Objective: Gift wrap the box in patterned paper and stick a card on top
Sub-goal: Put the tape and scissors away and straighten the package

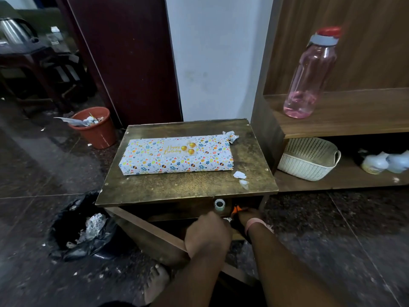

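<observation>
The left hand (pixel 207 232) reaches under the table (pixel 155 191), knuckles toward the camera, so its fingers cannot be made out. The right hand (pixel 243 217), just beside it, holds orange-handled scissors (pixel 236 209), fingers mostly hidden. Up beyond both lies the wrapped box (pixel 177 155) bearing its card (pixel 180 148). A tape roll (pixel 219 204) sits just above the fingers; paper scraps (pixel 240 177) lie farther right.

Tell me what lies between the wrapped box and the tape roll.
Head view: bare tabletop between the wrapped box and the tape roll; paper scraps lie off right.
</observation>
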Available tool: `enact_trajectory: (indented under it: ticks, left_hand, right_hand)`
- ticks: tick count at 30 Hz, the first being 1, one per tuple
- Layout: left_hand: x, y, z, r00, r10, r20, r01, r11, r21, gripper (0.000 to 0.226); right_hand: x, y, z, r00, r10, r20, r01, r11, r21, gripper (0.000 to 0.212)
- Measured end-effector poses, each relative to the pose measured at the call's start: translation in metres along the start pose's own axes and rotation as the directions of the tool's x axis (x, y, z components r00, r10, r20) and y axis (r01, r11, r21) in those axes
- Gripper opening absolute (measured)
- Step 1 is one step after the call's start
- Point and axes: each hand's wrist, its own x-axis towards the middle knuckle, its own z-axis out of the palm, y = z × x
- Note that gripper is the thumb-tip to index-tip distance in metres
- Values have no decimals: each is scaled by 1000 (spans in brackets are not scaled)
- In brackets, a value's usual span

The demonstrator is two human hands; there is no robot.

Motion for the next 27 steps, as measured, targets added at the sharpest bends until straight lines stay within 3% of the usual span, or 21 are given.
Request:
enact_trajectory:
  ticks: [1, 3, 5, 6, 8, 12, 17, 20, 22, 24, 25, 27]
  left_hand:
    - [0, 1, 0, 1000, -3, 1, 3, 1000, 9, 40]
    - [3, 2, 1, 1000, -4, 5, 4, 1000, 22, 41]
    - [5, 2, 2, 1000, -1, 9, 1, 1000, 26, 41]
    - [6, 2, 3, 1000, -1, 12, 1, 1000, 26, 40]
    - [7, 2, 4, 1000, -8, 12, 8, 1000, 20, 40]
    - [7, 2, 5, 1000, -4, -2, 4, 1000, -9, 41]
    - [5, 0, 6, 998, 25, -49, -29, 997, -72, 45]
    - [-1, 0, 0, 995, 58, -85, -71, 984, -163, 46]
    - [-5, -1, -4, 991, 71, -117, -98, 963, -251, 44]
    - [-8, -3, -7, 988, 68, -141, -112, 938, -329, 45]
    - [-9, -4, -8, 986, 68, -152, -120, 924, -364, 46]
    - [-8, -6, -9, 982, 79, -174, -147, 897, -417, 48]
  right_hand:
    - [8, 1, 4, 999, -38, -11, 38, 998, -41, 7]
    - [21, -2, 10, 997, -71, -5, 70, 994, -80, 19]
    - [28, -4, 9, 998, -64, -16, 64, 998, -8, 11]
    - [29, -6, 8, 999, -34, -14, 35, 999, 21, 18]
    - [29, -5, 4, 994, -88, -63, 81, 991, -110, 35]
    - [53, 11, 4, 990, -107, -92, 102, 993, -60, 38]
    - [-5, -12, 1, 964, -259, -60, 240, 946, -217, 37]
    - [-25, -19, -10, 968, -249, -41, 223, 920, -321, 35]
    - [-49, -26, -22, 979, -194, 71, 203, 848, -489, 41]
    - [-71, -32, -32, 958, -104, 266, 265, 675, -689, 43]
    - [-89, -38, -38, 929, -84, 361, 338, 593, -731, 38]
    - [-108, -42, -46, 887, -30, 461, 396, 563, -725, 23]
